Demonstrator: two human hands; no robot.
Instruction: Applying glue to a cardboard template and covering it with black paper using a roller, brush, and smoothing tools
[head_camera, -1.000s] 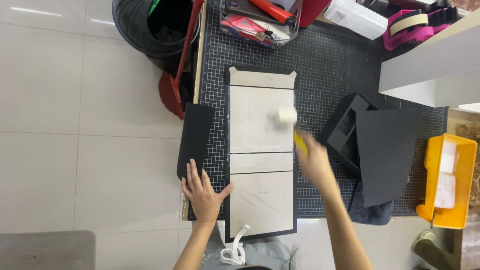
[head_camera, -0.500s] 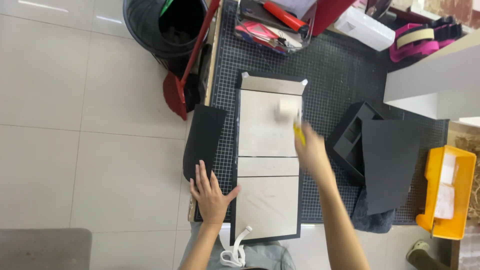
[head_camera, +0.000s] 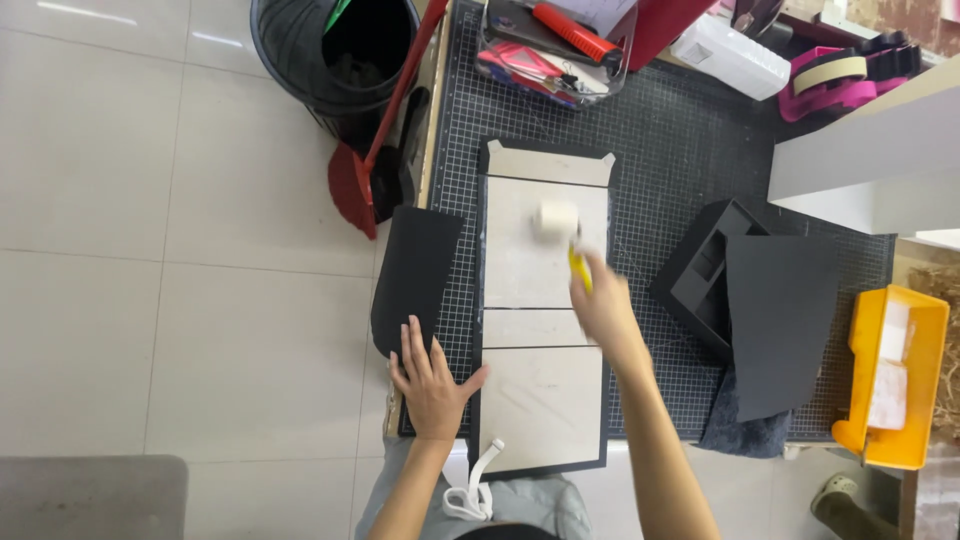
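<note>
A long black sheet with pale cardboard panels (head_camera: 545, 400) lies lengthwise on the gridded cutting mat (head_camera: 660, 160). My right hand (head_camera: 603, 310) grips a small roller (head_camera: 556, 218) by its yellow handle; the white roller head rests on the upper panel. My left hand (head_camera: 432, 375) lies flat with spread fingers on the mat's left edge, beside the sheet's lower part and just below a black card piece (head_camera: 412, 280).
A black foam insert and a black sheet (head_camera: 775, 320) lie to the right. A yellow tray (head_camera: 895, 375) sits at the far right. A clear box of tools (head_camera: 550, 45) and tape dispenser (head_camera: 835, 75) stand at the back. A black bin and red broom (head_camera: 360, 180) stand on the floor.
My right hand has moved the roller leftward across the upper panel. The camera view has shifted a little. My left hand stays put.
</note>
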